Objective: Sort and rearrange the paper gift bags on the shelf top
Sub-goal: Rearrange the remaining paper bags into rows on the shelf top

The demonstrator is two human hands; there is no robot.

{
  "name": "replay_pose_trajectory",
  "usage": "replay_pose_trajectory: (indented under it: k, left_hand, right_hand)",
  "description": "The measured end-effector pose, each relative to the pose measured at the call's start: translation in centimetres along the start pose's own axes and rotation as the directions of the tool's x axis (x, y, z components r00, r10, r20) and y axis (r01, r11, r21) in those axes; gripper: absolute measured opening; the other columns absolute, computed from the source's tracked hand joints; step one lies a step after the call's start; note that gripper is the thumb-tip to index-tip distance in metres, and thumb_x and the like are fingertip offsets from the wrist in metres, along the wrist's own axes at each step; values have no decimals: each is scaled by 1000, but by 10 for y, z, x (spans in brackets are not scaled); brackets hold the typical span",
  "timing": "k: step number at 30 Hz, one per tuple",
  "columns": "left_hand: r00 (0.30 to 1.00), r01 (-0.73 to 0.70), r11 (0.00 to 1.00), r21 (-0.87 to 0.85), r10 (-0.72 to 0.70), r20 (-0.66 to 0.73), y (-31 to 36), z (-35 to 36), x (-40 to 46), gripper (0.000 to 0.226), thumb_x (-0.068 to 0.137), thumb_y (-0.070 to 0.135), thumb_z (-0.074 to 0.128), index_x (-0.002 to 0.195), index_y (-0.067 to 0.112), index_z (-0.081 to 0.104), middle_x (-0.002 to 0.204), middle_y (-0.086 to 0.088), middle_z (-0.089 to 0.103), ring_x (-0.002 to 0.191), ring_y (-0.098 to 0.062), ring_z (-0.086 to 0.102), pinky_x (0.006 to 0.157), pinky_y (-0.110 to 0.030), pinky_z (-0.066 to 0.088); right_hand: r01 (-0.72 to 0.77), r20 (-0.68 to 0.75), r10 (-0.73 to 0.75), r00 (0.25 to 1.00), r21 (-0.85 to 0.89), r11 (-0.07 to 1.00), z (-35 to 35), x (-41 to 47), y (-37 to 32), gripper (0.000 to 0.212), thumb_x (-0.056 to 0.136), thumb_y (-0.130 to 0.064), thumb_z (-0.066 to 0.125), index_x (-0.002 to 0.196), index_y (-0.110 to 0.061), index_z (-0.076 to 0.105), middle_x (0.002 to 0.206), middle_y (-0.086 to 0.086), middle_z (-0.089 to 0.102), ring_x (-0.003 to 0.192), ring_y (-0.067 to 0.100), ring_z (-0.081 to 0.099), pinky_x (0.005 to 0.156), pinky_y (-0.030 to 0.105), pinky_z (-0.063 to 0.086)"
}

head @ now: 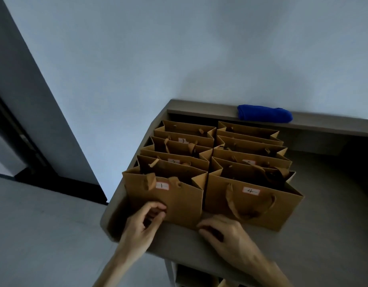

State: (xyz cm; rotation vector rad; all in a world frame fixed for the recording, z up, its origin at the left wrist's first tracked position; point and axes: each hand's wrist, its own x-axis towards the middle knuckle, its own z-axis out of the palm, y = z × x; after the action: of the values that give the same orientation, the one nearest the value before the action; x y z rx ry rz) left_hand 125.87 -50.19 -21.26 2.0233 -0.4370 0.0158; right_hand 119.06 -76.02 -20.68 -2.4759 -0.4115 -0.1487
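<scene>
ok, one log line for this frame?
left hand: at bag 1 front, fingers curled | right hand: at its base | bag 4: untouched

- I'm seeing two rows of paper bags standing on the shelf top, running front to back.
- Bag 1 stands front left, bag 4 just beside it, right.
- A cloth lies on the ledge behind them.

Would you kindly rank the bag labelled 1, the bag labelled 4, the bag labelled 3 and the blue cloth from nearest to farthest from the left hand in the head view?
From the left hand:
1. Bag labelled 1, front of the left row, right at the fingertips.
2. Bag labelled 4, front of the right row.
3. Bag labelled 3, far back in the left row.
4. Blue cloth, on the raised ledge behind the bags.
</scene>
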Motion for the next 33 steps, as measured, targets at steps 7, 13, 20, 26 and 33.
replay_pose_trajectory:
  k: [7,13,20,26,33]
  left_hand:
    - [1000,-3,1000,-12,3,21,3,3,21,16,89,30,64,104,29,63,103,22,65,100,-1,63,88,-17,51]
    - [999,9,1000,8,-10,42,3,9,41,17,89,28,65,106,30,61,103,17,66,99,0,61,82,-13,48]
    - [998,-27,1000,-2,27,64,19,21,39,14,89,30,62,102,30,64,97,20,66,96,4,61,79,-9,48]
    - [952,-119,989,-88,139,273,51,51,32,18,88,37,59,104,30,64,101,23,65,100,-1,62,84,-14,48]
    - [872,-185,970,-156,235,429,87,99,46,25,89,37,59,113,29,61,107,22,64,105,-3,62,90,-14,48]
  right_hand:
    - [-59,-77,62,995,33,998,4,21,-4,23,97,-38,51,116,-35,66,112,-18,61,102,-7,56,91,11,45]
    - [-175,-53,175,983,4,984,-1,31,-2,31,99,-37,49,129,-33,55,125,-15,55,111,-4,52,92,6,38]
    - [-184,-57,188,981,62,981,-19,-5,5,24,97,-41,52,118,-37,59,110,-30,50,104,-14,51,88,3,39]
    - [-373,-272,363,891,16,928,-49,-87,37,41,82,-67,47,87,-34,71,83,-28,61,89,-8,59,76,7,44]
    - [-490,-310,493,813,91,867,-87,-93,61,21,83,-55,50,86,-37,61,84,-14,65,80,-4,63,73,20,54]
